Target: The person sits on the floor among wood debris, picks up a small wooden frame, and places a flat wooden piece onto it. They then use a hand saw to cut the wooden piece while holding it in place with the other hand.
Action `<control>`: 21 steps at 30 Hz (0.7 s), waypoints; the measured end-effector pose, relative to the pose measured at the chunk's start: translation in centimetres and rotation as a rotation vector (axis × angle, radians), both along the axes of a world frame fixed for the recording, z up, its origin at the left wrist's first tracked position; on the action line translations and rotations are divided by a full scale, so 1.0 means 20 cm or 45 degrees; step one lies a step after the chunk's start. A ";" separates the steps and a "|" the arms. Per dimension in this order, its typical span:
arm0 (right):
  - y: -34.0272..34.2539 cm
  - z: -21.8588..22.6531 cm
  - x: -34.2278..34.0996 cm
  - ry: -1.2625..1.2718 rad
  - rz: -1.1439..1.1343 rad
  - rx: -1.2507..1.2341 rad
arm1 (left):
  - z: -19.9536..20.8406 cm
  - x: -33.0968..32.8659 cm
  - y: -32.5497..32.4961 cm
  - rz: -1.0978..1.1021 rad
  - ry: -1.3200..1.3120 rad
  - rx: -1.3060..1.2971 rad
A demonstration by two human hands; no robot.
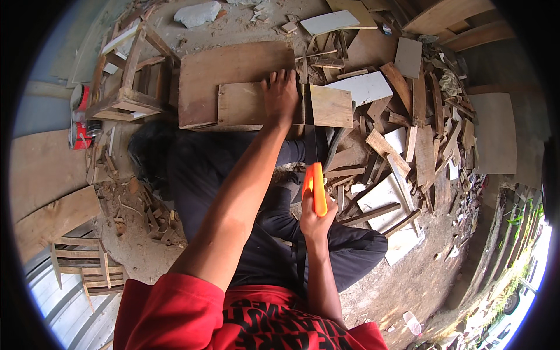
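My right hand (318, 217) is wrapped round the orange handle of a handsaw (315, 184). Its dark blade points away from me and crosses a short plywood board (242, 104), right of my left hand. That board lies on a wider wooden work surface (201, 73), and its right end juts out past the surface's side. My left hand (281, 96) presses down on the board with fingers stretched over its far edge, close to the blade. How deep the blade sits in the wood I cannot tell.
Scrap wood (402, 140) is heaped along the right, with white panels (367, 87) among it. A wooden stool frame (131, 87) stands at the far left, beside red cans (80, 134). My folded legs (344, 254) are close under the saw. Slatted wood (87, 265) stands at lower left.
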State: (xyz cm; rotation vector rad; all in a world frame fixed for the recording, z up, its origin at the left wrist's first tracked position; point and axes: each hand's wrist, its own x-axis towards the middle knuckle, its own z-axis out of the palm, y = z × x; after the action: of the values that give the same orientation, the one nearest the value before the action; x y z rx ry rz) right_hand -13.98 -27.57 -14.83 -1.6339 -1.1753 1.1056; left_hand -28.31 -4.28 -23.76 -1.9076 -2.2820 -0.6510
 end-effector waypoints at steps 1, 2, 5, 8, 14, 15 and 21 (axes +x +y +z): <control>-0.05 0.00 0.01 0.001 -0.018 -0.014 | 0.04 0.01 -0.01 -0.018 -0.027 -0.049; -0.10 0.00 0.02 0.008 -0.026 -0.028 | 0.06 0.01 -0.01 -0.026 -0.049 -0.097; -0.10 -0.01 0.02 0.052 -0.033 0.034 | 0.06 -0.01 -0.02 -0.039 -0.020 -0.050; 0.03 0.04 0.00 0.092 -0.060 -0.036 | 0.04 0.00 -0.02 -0.041 0.046 -0.010; 0.32 0.00 -0.07 0.011 0.023 0.106 | -0.05 -0.01 0.02 -0.007 0.088 0.124; 0.34 0.00 -0.07 0.032 0.020 0.101 | -0.05 0.00 0.02 -0.014 0.078 0.123; 0.27 0.03 -0.09 0.040 0.011 0.050 | -0.03 0.00 0.01 -0.063 -0.004 0.022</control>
State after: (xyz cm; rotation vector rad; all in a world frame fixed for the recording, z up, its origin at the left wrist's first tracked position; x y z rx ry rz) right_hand -15.76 -22.19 -14.32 -1.5774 -1.1780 1.1028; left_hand -28.28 -4.15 -24.46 -1.9628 -2.2299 -0.6774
